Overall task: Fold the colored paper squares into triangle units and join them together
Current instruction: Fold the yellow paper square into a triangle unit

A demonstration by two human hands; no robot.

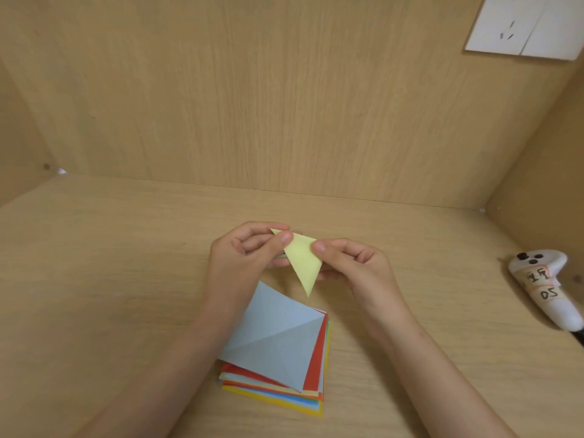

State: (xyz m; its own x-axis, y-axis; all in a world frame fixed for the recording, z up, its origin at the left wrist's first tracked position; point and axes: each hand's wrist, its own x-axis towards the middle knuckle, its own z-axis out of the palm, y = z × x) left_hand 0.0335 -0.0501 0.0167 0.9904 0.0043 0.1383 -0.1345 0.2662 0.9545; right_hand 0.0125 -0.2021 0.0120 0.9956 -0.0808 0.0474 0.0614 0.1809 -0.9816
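Single view, head-worn, wide-angle. It looks forward and steeply down onto the bench from the person's own side.

Close range: both forearms enter from the bottom edge. The left hand and right hand, both pinching a folded yellow paper, sit just below frame centre. The paper stack lies nearer the camera, between the forearms.

The wooden back panel fills the upper half, and side panels slant in at both edges. The seam between bench and back panel drops toward the right.

The wall socket is clipped at the top right corner. A white controller lies at the right edge.
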